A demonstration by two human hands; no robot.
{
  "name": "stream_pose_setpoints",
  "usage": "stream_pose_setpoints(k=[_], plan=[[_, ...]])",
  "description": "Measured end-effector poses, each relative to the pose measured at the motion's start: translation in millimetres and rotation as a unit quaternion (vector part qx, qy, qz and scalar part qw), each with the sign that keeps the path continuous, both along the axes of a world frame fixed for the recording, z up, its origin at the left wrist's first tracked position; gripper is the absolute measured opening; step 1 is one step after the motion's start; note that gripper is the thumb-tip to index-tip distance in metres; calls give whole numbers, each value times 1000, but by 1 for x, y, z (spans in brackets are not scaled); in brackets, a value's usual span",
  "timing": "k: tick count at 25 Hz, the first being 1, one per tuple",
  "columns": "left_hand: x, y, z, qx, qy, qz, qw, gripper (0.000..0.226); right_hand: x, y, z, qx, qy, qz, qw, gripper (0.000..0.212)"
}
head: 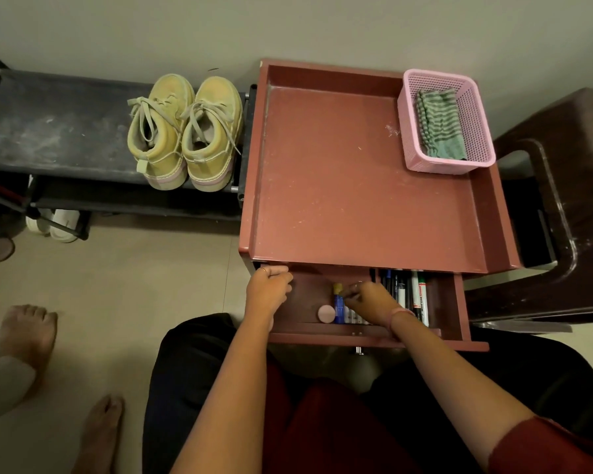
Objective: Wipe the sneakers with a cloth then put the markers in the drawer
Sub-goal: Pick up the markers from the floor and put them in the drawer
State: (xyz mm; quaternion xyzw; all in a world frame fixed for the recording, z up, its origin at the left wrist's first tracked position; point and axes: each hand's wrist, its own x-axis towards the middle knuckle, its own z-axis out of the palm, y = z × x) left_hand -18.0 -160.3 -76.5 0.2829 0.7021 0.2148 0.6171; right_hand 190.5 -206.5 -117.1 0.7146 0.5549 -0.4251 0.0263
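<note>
A pair of yellow sneakers (pixel 185 131) stands side by side on a black shoe rack (pixel 55 131). A green striped cloth (pixel 440 126) lies in a pink basket (pixel 480 124) on the red cabinet top (pixel 339 179). Below it the drawer (pixel 452 302) is pulled out. Several markers (pixel 411 292) lie along its right side. My right hand (pixel 370 301) reaches into the drawer, fingers closed around a few markers (pixel 338 304) near its middle. My left hand (pixel 269 289) is curled over the drawer's left edge, just under the cabinet top.
A small round pink object (pixel 326 313) lies in the drawer. A dark brown stool (pixel 569 206) stands right of the cabinet. White sandals (pixel 59 224) sit under the rack. Another person's bare feet (pixel 28 336) are on the floor at the left.
</note>
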Motion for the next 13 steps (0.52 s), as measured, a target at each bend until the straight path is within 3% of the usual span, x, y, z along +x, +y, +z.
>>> stream_pose_setpoints(k=[4, 8, 10, 13], plan=[[-5, -2, 4, 6, -13, 9, 1000, 21, 25, -30, 30, 47, 9, -71, 996, 22], [-16, -9, 14, 47, -3, 47, 998, 21, 46, -62, 65, 102, 43, -290, 951, 19], [-22, -18, 24, 73, 6, 97, 993, 22, 56, -76, 75, 111, 97, -437, 887, 20], [-28, -35, 35, 87, 26, 181, 979, 22, 63, -93, 87, 82, 241, -615, 746, 23]])
